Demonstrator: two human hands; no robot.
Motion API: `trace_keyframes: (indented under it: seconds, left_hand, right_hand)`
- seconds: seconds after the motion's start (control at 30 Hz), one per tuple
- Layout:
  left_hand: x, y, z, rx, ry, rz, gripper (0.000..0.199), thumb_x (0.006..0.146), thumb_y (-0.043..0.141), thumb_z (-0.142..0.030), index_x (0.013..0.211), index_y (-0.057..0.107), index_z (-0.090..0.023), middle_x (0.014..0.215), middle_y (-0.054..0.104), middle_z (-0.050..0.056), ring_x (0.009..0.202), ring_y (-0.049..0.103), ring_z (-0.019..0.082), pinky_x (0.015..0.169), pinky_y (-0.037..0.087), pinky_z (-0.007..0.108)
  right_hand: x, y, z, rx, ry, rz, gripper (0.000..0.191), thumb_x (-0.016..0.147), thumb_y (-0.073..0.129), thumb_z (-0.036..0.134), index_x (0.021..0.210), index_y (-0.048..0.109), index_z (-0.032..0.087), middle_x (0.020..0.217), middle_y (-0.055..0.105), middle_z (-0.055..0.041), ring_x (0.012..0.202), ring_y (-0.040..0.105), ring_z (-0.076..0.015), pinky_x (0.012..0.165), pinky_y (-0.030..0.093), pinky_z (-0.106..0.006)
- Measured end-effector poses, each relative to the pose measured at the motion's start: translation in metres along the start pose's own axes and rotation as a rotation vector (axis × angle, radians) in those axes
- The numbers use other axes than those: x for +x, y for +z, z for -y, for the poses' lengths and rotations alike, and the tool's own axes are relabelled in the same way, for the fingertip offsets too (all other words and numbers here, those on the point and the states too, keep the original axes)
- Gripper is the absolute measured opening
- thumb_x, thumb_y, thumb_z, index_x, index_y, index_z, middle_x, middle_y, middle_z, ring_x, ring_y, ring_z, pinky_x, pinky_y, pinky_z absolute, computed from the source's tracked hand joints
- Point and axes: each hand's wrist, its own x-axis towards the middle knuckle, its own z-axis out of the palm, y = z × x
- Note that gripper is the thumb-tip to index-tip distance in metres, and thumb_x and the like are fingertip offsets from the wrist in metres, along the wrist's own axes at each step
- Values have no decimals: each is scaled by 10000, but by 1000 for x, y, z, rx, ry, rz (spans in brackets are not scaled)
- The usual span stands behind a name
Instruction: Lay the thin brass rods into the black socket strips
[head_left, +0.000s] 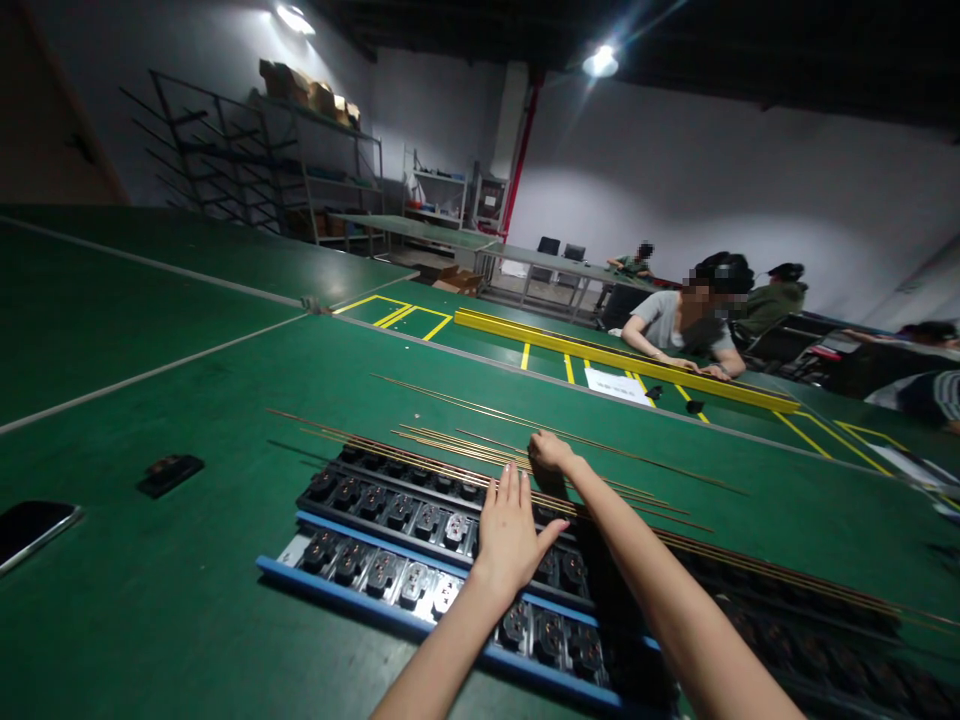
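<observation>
Your left hand (508, 535) is lying open and flat over the black modules (414, 583), its fingers reaching across the thin brass-coloured rods (442, 455). Your right hand (550, 451) is curling closed beside your left fingertips, among the rods; whether it is gripping any, I cannot tell. The rods are running lengthwise, some over the far modules, others lying on the green table (225, 430) beyond. Blue rails (337, 590) are edging the nearer module rows. Your right forearm is crossing the rows and, with its shadow, obscuring part of them; your left hand is covering others. A loose black part (171, 474) and a phone (36, 530) are sitting to the left. Past the rods, a long yellow bar (622, 360), a paper sheet (616, 386) and 2 small black pieces (695, 407) are lying before a person (679, 325) leaning over the table.
</observation>
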Motion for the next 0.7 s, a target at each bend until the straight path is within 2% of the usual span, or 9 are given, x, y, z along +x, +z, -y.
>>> trace_keyframes:
  seconds: [0.47, 0.7]
  left_hand:
    - [0, -5, -2, -9, -3, 42, 876, 848, 150, -696, 1387, 352, -35, 1492, 231, 179, 1396, 191, 285, 1130, 229, 461]
    - [0, -3, -1, 3, 4, 7, 875, 848, 126, -697, 1391, 351, -47, 1486, 261, 169, 1390, 219, 278, 1122, 248, 447]
  right_hand:
    - [2, 3, -2, -31, -57, -21, 341, 887, 544, 366, 1160, 545, 162, 1171, 563, -83, 1001, 572, -193, 846, 495, -408]
    - [-5, 4, -7, -7, -67, -46, 327, 891, 538, 365, 1151, 549, 168, 1160, 570, -74, 993, 575, -188, 841, 498, -407]
